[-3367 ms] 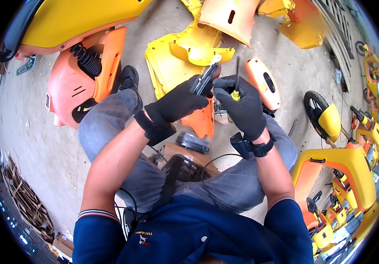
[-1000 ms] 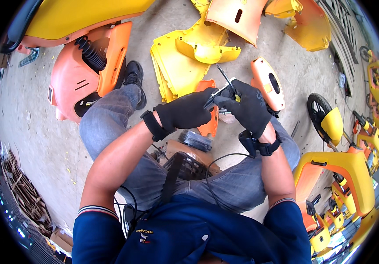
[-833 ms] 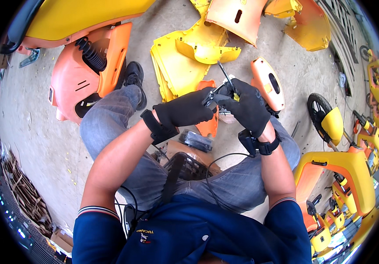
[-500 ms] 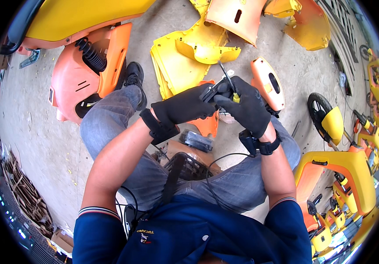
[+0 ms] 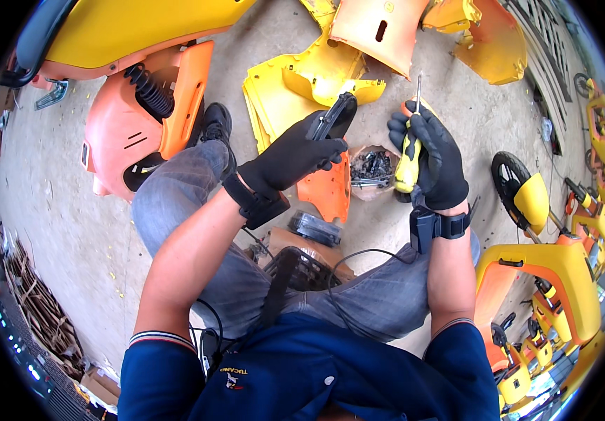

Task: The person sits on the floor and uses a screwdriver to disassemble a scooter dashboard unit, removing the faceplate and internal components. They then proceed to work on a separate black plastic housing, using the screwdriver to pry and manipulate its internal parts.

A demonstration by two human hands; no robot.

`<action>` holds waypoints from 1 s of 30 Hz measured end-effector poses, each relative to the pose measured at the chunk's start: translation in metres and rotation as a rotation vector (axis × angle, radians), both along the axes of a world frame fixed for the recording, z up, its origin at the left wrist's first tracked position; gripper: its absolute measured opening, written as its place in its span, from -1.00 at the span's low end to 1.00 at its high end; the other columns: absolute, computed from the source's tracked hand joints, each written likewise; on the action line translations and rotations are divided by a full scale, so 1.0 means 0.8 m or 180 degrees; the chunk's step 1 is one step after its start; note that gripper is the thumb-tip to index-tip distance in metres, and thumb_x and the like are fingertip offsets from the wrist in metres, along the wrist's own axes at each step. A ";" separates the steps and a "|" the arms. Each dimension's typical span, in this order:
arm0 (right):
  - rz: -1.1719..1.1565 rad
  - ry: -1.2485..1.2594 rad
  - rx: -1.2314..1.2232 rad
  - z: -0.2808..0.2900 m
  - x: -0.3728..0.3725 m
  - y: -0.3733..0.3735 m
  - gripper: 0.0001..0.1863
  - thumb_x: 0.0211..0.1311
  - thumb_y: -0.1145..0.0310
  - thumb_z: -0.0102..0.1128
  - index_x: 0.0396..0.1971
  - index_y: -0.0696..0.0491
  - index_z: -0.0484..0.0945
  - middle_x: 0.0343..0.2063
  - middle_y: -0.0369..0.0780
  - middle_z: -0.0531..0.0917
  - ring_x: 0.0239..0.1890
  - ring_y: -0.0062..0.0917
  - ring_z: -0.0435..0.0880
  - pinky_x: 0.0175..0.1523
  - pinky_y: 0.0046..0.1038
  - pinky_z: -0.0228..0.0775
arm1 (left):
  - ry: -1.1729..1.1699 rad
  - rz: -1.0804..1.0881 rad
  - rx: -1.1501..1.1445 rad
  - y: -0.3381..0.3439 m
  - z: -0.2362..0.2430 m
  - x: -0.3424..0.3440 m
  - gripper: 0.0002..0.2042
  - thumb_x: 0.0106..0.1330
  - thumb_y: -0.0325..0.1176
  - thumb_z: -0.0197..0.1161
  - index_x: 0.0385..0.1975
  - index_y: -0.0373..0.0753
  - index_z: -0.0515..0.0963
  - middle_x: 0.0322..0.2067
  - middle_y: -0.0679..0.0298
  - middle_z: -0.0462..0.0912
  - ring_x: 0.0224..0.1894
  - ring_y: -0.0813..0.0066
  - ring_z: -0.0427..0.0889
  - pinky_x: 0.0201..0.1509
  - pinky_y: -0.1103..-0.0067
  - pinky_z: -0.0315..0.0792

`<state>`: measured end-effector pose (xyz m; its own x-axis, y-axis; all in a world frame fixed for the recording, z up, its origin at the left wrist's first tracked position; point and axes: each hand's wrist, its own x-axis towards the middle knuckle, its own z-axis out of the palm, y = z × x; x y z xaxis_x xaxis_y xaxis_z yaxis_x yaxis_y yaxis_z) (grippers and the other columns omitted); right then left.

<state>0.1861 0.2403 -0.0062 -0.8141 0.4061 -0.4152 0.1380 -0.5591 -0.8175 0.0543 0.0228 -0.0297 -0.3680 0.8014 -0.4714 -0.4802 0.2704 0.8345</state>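
Note:
My left hand (image 5: 283, 158), in a black glove, is closed around a small black part (image 5: 335, 117) with a greyish edge; its exact kind is unclear. To its right, my gloved right hand (image 5: 444, 165) holds a screwdriver (image 5: 408, 167) by its yellow-green handle, the shaft pointing away from me. The screwdriver and the black part are apart. Between and below the hands sits a clear bag or tub of small dark hardware (image 5: 371, 168), beside an orange plastic piece (image 5: 325, 191). A pink-orange cover (image 5: 406, 107) lies on the floor, partly hidden by my right hand.
Yellow panels (image 5: 264, 88) and a larger orange panel (image 5: 376, 35) lie ahead. At left stands an orange body with a black spring (image 5: 149, 91). A wheel (image 5: 509, 184) and yellow vehicles are at right. Between my legs are a black crate (image 5: 301, 265) and a grey box (image 5: 314, 229).
My hands have moved apart. The right hand went right with the screwdriver, away from the black part. The left hand lifted the part slightly farther out, uncovering the small hardware.

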 end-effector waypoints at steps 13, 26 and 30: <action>0.0848 -0.0437 0.0497 -0.001 0.006 -0.024 -0.43 0.34 0.39 0.22 0.31 0.17 0.31 -0.13 -0.28 0.63 -0.33 -0.74 0.57 -0.26 -0.66 0.49 | 0.0293 0.0443 0.0071 -0.001 -0.006 -0.014 -0.52 0.33 -0.33 0.24 0.21 -0.32 0.33 -0.20 0.25 0.64 -0.31 0.66 0.58 -0.23 0.67 0.50; 0.0413 -0.0100 0.1717 0.024 0.021 0.014 -0.65 0.24 0.51 0.26 0.04 0.19 0.55 -0.19 -0.21 0.65 -0.25 -0.61 0.63 -0.10 -0.55 0.52 | 0.1154 0.0808 -0.0007 -0.007 -0.023 -0.026 -0.52 0.27 -0.35 0.23 0.18 -0.36 0.38 -0.15 0.20 0.63 -0.29 0.57 0.59 -0.17 0.58 0.52; 0.0546 -0.0149 0.1740 0.022 0.028 0.015 -0.67 0.24 0.51 0.27 0.01 0.20 0.56 -0.17 -0.22 0.65 -0.24 -0.61 0.63 -0.09 -0.55 0.50 | 0.1126 0.0793 -0.0053 -0.008 -0.017 -0.027 -0.53 0.27 -0.36 0.22 0.16 -0.37 0.38 -0.18 0.20 0.63 -0.29 0.56 0.58 -0.17 0.58 0.52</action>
